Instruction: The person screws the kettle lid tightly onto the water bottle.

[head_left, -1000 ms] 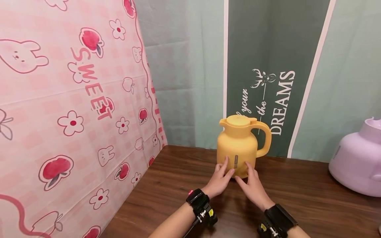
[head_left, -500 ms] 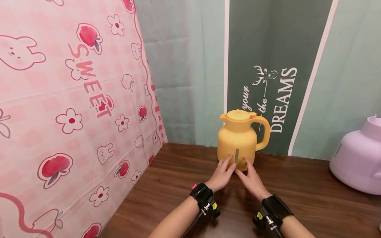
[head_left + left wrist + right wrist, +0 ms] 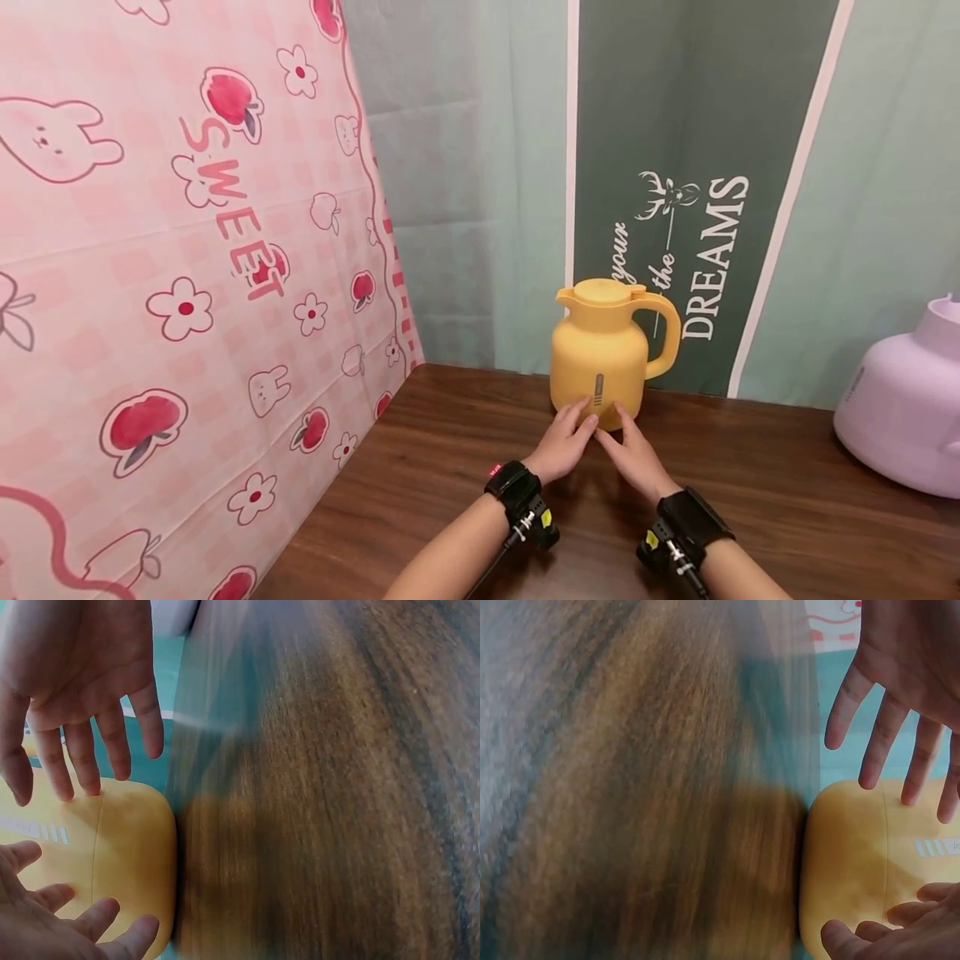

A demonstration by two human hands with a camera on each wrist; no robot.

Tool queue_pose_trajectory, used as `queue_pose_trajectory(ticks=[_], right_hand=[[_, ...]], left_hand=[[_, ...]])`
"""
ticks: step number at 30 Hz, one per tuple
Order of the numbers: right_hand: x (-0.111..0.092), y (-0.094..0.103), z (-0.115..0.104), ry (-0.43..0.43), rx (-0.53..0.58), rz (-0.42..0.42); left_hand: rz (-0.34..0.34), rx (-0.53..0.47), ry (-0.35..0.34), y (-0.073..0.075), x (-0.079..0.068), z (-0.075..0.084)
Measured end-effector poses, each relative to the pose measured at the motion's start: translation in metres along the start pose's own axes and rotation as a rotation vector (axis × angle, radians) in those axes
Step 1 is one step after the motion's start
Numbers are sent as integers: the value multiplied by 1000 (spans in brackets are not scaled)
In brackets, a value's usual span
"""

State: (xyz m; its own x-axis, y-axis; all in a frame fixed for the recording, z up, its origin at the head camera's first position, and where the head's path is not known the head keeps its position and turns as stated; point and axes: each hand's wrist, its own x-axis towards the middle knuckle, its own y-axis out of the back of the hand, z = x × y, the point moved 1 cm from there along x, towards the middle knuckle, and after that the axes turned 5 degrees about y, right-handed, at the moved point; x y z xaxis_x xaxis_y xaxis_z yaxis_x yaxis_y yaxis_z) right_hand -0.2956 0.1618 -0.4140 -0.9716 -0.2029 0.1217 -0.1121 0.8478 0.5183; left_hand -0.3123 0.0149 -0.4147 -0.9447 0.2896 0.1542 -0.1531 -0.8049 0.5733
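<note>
A yellow pitcher (image 3: 600, 354) stands upright on the wooden table near the back curtain, its spout to the left and its handle to the right. My left hand (image 3: 558, 446) and right hand (image 3: 636, 458) reach toward the lower front of its body, thumbs nearly meeting. In the left wrist view the right hand (image 3: 82, 675) comes from above and the left hand (image 3: 45, 922) from below, fingers spread loosely. Their fingertips are right at the surface of the pitcher (image 3: 847, 862) in the right wrist view. Neither hand curls round anything.
A lilac pitcher (image 3: 900, 408) stands at the right edge of the head view, partly cut off. Pink printed cloth (image 3: 187, 333) hangs along the left side. Behind the wooden table (image 3: 420, 442) hangs a green curtain (image 3: 517, 208) with white lettering.
The yellow pitcher has shifted slightly back toward the curtain over the last second, and both hands have followed it forward. Over the last half second its position hardly changes.
</note>
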Motion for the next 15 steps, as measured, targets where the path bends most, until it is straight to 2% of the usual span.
queue_pose_trajectory(ticks=[7,15], right_hand=[[0,-2,3,-5,-17,-2],[5,-6,2,-25,44,-5]], left_hand=[[-7,-10,-10,-2,0,-1],[-11,-51,39,-3,2,-1]])
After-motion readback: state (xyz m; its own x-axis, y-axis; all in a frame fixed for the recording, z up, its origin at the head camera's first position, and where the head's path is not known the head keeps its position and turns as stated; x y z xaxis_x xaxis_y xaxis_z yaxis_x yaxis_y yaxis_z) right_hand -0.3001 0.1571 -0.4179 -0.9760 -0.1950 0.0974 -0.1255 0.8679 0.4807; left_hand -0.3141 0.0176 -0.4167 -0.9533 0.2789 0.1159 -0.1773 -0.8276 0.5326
